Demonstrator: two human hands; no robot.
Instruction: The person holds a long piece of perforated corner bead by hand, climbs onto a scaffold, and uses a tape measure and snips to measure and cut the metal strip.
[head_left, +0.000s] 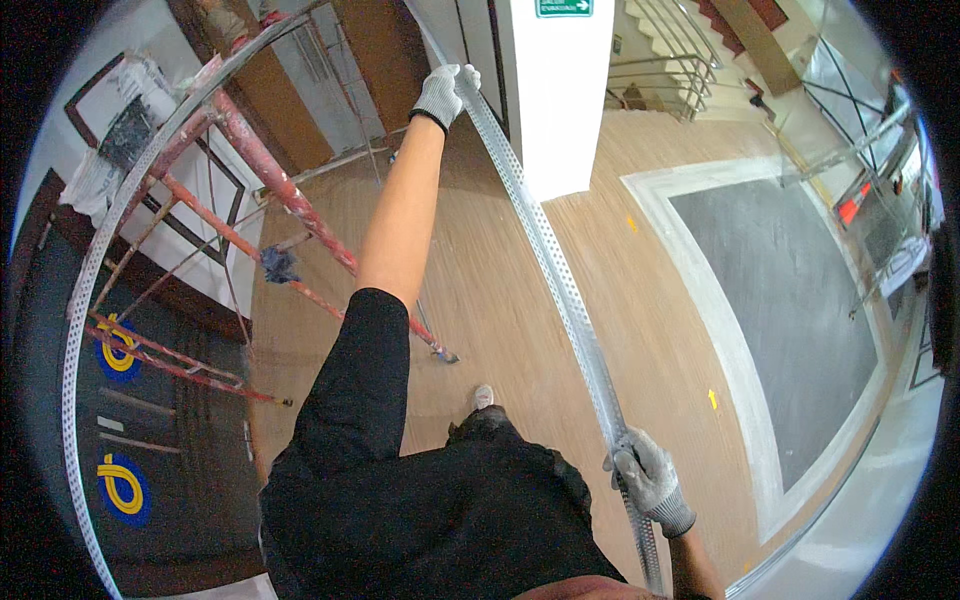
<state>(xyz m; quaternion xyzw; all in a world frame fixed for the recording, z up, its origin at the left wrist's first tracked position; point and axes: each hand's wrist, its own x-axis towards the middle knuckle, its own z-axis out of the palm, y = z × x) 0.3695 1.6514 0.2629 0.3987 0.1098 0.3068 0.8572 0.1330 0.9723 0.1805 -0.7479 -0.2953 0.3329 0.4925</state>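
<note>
A long perforated metal corner bead (548, 250) runs slantwise from the top of the view down to the lower right. High up beside the white column, my left hand (443, 95), in a grey-white knit glove, is closed around it with the arm stretched out. Lower down, near my right side, my right hand (650, 477) grips the same bead, its gloved fingers wrapped around the edge. Both ends of the bead run out of sight. Another perforated metal strip (72, 350) curves along the left rim, apart from my hands.
A red, paint-spattered scaffold frame (280, 190) stands at the left, with a dark bucket (125, 135) high on it. A white column (555, 110) rises ahead. Beyond are stairs with a metal railing (665, 75). A grey floor panel (780, 290) with a white border lies right.
</note>
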